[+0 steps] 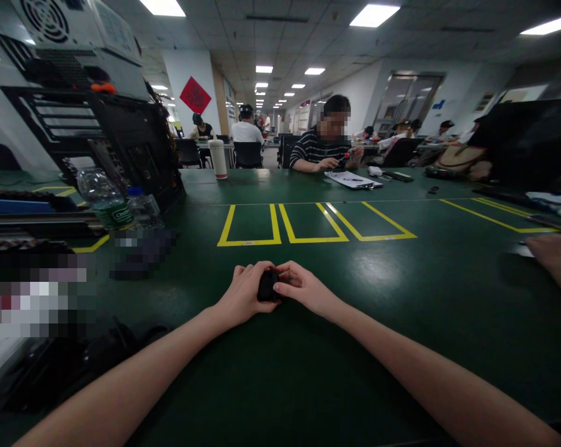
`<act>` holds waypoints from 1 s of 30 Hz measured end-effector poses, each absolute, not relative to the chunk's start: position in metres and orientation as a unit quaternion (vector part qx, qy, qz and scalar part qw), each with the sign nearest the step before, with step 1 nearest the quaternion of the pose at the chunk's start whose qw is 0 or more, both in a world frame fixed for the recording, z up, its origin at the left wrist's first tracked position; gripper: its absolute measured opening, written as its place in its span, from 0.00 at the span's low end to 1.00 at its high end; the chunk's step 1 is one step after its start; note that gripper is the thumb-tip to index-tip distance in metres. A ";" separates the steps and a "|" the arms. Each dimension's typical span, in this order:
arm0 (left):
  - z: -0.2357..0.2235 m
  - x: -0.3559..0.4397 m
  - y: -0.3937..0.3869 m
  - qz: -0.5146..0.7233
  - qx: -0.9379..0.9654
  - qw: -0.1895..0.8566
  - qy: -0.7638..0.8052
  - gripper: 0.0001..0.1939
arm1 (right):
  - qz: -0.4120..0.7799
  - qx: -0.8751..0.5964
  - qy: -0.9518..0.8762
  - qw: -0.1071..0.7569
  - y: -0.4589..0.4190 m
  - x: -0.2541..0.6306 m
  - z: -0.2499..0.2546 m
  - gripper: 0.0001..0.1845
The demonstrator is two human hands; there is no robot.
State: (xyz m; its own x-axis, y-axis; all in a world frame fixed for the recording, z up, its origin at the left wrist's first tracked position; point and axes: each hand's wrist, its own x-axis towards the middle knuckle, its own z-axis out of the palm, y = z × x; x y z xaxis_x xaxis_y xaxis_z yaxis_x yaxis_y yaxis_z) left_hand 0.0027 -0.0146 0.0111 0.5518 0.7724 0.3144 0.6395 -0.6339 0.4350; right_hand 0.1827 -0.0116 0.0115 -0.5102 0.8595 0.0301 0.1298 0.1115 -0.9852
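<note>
A small black object (267, 286) with a rounded outline is held between both hands, low over the green table (308, 347); its kind cannot be made out. My left hand (249, 287) wraps its thumb and fingers around the object's left side. From the right, my right hand (303, 287) pinches its edge with thumb and fingertips. Parts of the object are hidden behind the fingers. Beyond the hands, yellow tape outlines (249, 243) mark the tabletop.
At left stand a black computer frame (136, 149), a clear plastic bottle (98, 195) and a smaller blue-capped bottle (143, 208). A white tumbler (218, 159) and a clipboard (354, 180) lie farther back, near a seated person (322, 139). Another person's hand (557, 257) reaches in at right.
</note>
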 end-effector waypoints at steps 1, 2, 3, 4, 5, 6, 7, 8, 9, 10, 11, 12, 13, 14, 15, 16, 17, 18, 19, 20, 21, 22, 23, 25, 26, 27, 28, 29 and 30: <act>0.012 0.003 -0.015 0.241 0.871 0.137 0.406 0.26 | 0.556 -0.367 -0.672 0.323 -0.011 0.183 0.011 0.16; 0.012 0.003 -0.015 0.241 0.870 0.135 0.408 0.27 | 0.559 -0.362 -0.674 0.319 -0.011 0.184 0.011 0.16; 0.011 0.003 -0.015 0.243 0.869 0.131 0.412 0.27 | 0.563 -0.355 -0.675 0.319 -0.011 0.184 0.011 0.16; 0.011 0.003 -0.015 0.245 0.867 0.127 0.414 0.27 | 0.567 -0.349 -0.674 0.321 -0.010 0.184 0.010 0.16; 0.009 0.003 -0.014 0.248 0.866 0.125 0.416 0.28 | 0.572 -0.343 -0.672 0.321 -0.010 0.184 0.010 0.16; 0.008 0.003 -0.014 0.250 0.866 0.123 0.416 0.28 | 0.575 -0.340 -0.671 0.322 -0.011 0.185 0.010 0.17; 0.007 0.003 -0.014 0.251 0.866 0.123 0.415 0.28 | 0.576 -0.339 -0.670 0.322 -0.011 0.185 0.010 0.17; 0.007 0.003 -0.013 0.252 0.866 0.124 0.414 0.28 | 0.575 -0.340 -0.671 0.321 -0.012 0.185 0.011 0.16; 0.006 0.003 -0.013 0.253 0.866 0.124 0.414 0.28 | 0.572 -0.343 -0.673 0.320 -0.013 0.185 0.011 0.16; 0.005 0.003 -0.013 0.254 0.865 0.124 0.414 0.28 | 0.567 -0.347 -0.675 0.319 -0.014 0.186 0.012 0.16; 0.005 0.003 -0.013 0.257 0.864 0.122 0.415 0.28 | 0.563 -0.351 -0.676 0.321 -0.014 0.186 0.012 0.15; 0.005 0.003 -0.013 0.258 0.865 0.122 0.414 0.28 | 0.560 -0.352 -0.676 0.325 -0.014 0.186 0.012 0.15; 0.005 0.003 -0.013 0.260 0.865 0.120 0.413 0.28 | 0.561 -0.352 -0.674 0.328 -0.014 0.185 0.012 0.14; 0.005 0.004 -0.013 0.260 0.865 0.120 0.412 0.28 | 0.563 -0.351 -0.671 0.330 -0.014 0.185 0.012 0.14; 0.004 0.004 -0.012 0.261 0.865 0.119 0.412 0.28 | 0.567 -0.351 -0.668 0.330 -0.014 0.184 0.011 0.15; 0.004 0.004 -0.012 0.261 0.864 0.119 0.413 0.28 | 0.570 -0.351 -0.666 0.330 -0.013 0.184 0.011 0.15; 0.004 0.004 -0.012 0.260 0.864 0.118 0.415 0.28 | 0.570 -0.354 -0.664 0.331 -0.013 0.183 0.011 0.15; 0.004 0.005 -0.012 0.260 0.863 0.116 0.418 0.29 | 0.568 -0.358 -0.663 0.331 -0.013 0.183 0.010 0.15; 0.005 0.005 -0.012 0.259 0.863 0.114 0.419 0.29 | 0.564 -0.362 -0.664 0.332 -0.013 0.182 0.010 0.15; 0.005 0.005 -0.012 0.258 0.863 0.112 0.420 0.29 | 0.559 -0.364 -0.667 0.333 -0.014 0.182 0.010 0.15; 0.005 0.005 -0.012 0.256 0.864 0.110 0.420 0.29 | 0.555 -0.364 -0.670 0.333 -0.014 0.183 0.011 0.15; 0.006 0.004 -0.013 0.253 0.865 0.110 0.419 0.29 | 0.553 -0.361 -0.674 0.332 -0.015 0.183 0.011 0.14; 0.007 0.004 -0.013 0.249 0.867 0.113 0.417 0.28 | 0.552 -0.357 -0.678 0.330 -0.016 0.184 0.012 0.14; 0.008 0.004 -0.013 0.243 0.868 0.120 0.416 0.28 | 0.549 -0.351 -0.685 0.326 -0.017 0.185 0.014 0.15; 0.008 0.003 -0.014 0.244 0.867 0.120 0.418 0.28 | 0.547 -0.352 -0.687 0.324 -0.018 0.186 0.015 0.15; 0.009 0.003 -0.014 0.244 0.866 0.120 0.419 0.28 | 0.542 -0.353 -0.690 0.324 -0.018 0.186 0.016 0.15; 0.010 0.003 -0.014 0.245 0.866 0.119 0.419 0.28 | 0.537 -0.356 -0.692 0.325 -0.018 0.186 0.016 0.14; 0.010 0.003 -0.015 0.246 0.866 0.117 0.420 0.28 | 0.533 -0.358 -0.694 0.328 -0.017 0.185 0.016 0.13; 0.011 0.003 -0.015 0.244 0.867 0.118 0.419 0.28 | 0.530 -0.358 -0.694 0.330 -0.017 0.185 0.015 0.13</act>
